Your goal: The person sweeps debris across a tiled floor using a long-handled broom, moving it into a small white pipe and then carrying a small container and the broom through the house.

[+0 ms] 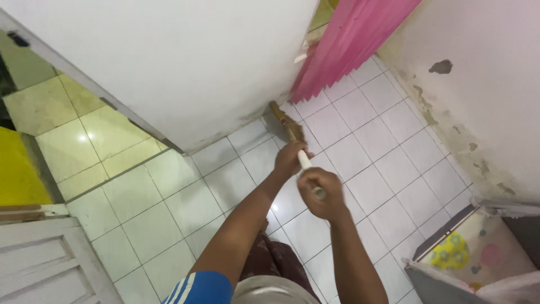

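Broom (289,130) held two-handed, head down on the white tiled floor (371,169), right at the foot of the white wall (185,67), just beside the hem of the pink curtain (343,45). Pale handle (304,160) angled back and up toward the body; long axis running from bristles at far-upper-left to handle end at near-lower-right. Left hand (289,159) lower on the handle, nearer the bristles, fingers wrapped tight round it. Right hand (322,194) at the top end, fingers clenched on the handle, tip poking out of the fist. Bristles lying ahead of both hands, away from the body, left hand the closer one. Outward: stained, peeling wall (478,112) on the right, patterned mat edge (472,247) bottom right, white panelled door (45,264) bottom left, yellow-green tiles (84,141) beyond the wall.
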